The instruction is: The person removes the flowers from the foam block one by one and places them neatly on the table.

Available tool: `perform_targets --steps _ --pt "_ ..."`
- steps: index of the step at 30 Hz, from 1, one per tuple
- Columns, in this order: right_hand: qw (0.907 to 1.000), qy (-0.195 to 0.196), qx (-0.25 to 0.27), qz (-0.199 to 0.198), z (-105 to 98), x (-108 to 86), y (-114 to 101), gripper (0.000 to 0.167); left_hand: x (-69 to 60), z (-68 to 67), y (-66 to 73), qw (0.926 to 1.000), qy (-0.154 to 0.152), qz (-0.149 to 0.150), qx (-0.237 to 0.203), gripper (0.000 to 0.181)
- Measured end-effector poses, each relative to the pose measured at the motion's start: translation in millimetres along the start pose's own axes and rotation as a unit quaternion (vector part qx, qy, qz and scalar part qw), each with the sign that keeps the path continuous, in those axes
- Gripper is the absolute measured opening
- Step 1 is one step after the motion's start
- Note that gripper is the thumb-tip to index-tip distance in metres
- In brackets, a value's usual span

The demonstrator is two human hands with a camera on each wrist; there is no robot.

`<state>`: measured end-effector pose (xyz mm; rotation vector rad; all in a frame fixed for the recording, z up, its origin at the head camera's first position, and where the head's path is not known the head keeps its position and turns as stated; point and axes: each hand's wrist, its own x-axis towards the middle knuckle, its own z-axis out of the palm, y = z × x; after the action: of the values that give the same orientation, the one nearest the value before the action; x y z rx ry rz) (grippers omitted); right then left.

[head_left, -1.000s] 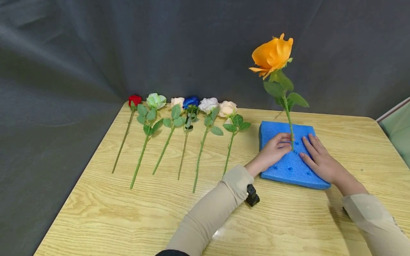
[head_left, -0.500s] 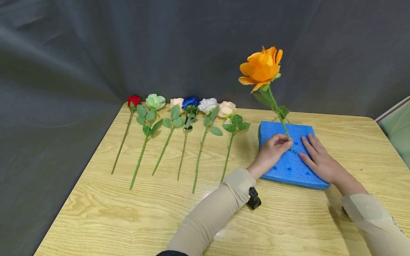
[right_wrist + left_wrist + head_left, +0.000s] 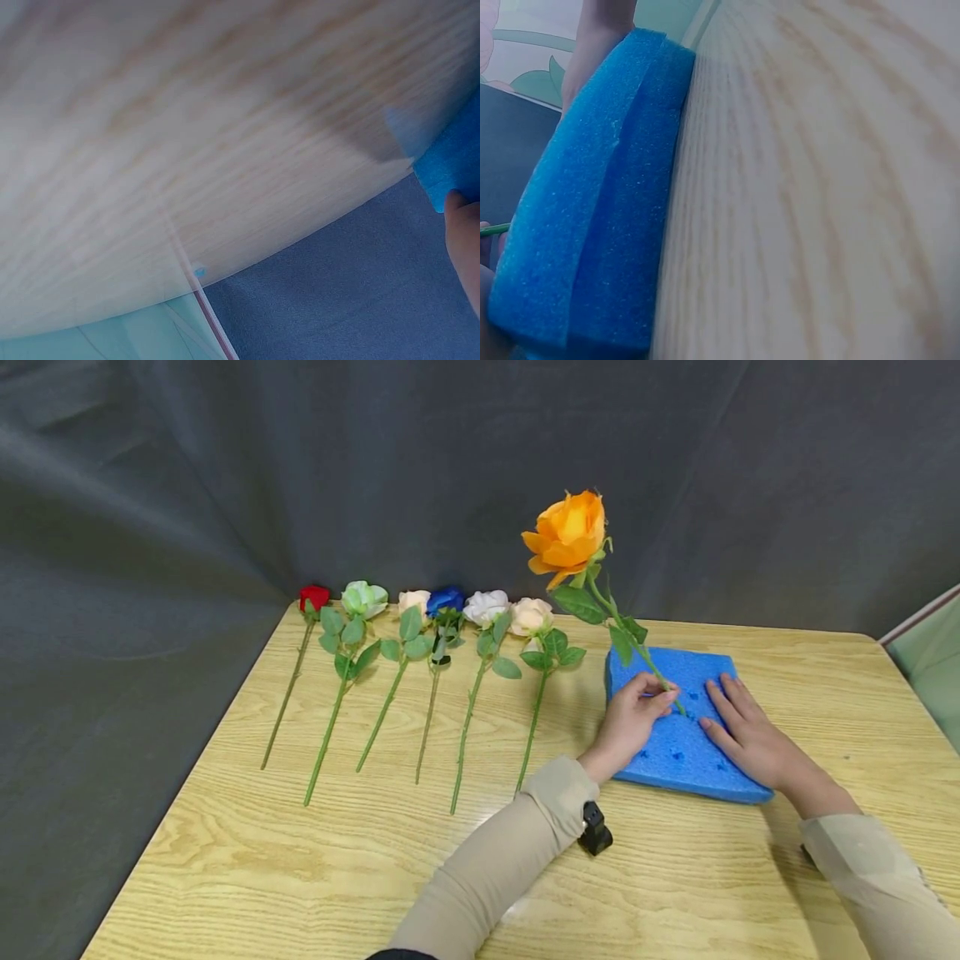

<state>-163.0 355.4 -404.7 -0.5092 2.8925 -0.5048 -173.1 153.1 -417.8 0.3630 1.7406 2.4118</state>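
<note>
My left hand (image 3: 630,718) pinches the lower green stem of an orange rose (image 3: 567,537) between thumb and fingers. The rose leans to the left, and its stem end meets the top of a blue foam block (image 3: 652,760). Whether the end sits inside the foam I cannot tell. Several small star-shaped cuts dot the block. My right hand (image 3: 753,739) rests on the block's right side with its fingers spread straight. In the left wrist view the foam block (image 3: 592,210) shows from its side, with a bit of green stem (image 3: 495,229) at the left edge.
Left of the block, several roses lie in a row on the wooden table (image 3: 300,877): red (image 3: 314,597), pale green (image 3: 365,598), blue (image 3: 447,600), white (image 3: 487,607) and cream (image 3: 532,616) ones. A dark curtain (image 3: 450,468) hangs behind the table.
The orange rose has tipped from near upright to a leftward lean, its bloom moving left and down. My left hand has shifted slightly left along with it. The right hand stays put.
</note>
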Motion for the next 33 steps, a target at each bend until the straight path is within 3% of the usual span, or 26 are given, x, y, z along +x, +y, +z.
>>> perform_targets --steps 5,8,14,20,33 --pt "1.0000 -0.002 -0.002 0.002 0.2 0.0 -0.4 0.066 -1.7 0.1 -0.7 0.9998 0.008 0.015 -0.015 0.021" --pt "1.0000 -0.001 -0.004 -0.001 0.4 -0.2 -0.1 0.066 -1.6 -1.3 -0.7 0.9983 0.027 0.020 -0.048 0.023" --pt "0.9998 0.010 -0.006 -0.015 1.2 -1.3 2.0 0.065 -0.1 -5.3 -0.2 0.9916 0.055 0.002 -0.117 0.025" --pt "0.9998 0.011 -0.003 -0.015 2.2 -1.6 2.2 0.065 -0.3 -6.4 -0.2 0.9920 0.050 -0.015 -0.115 0.023" --pt "1.0000 0.003 -0.006 -0.006 1.6 -0.2 0.9 0.066 -0.7 -7.5 0.4 0.9934 0.037 -0.016 -0.107 0.024"
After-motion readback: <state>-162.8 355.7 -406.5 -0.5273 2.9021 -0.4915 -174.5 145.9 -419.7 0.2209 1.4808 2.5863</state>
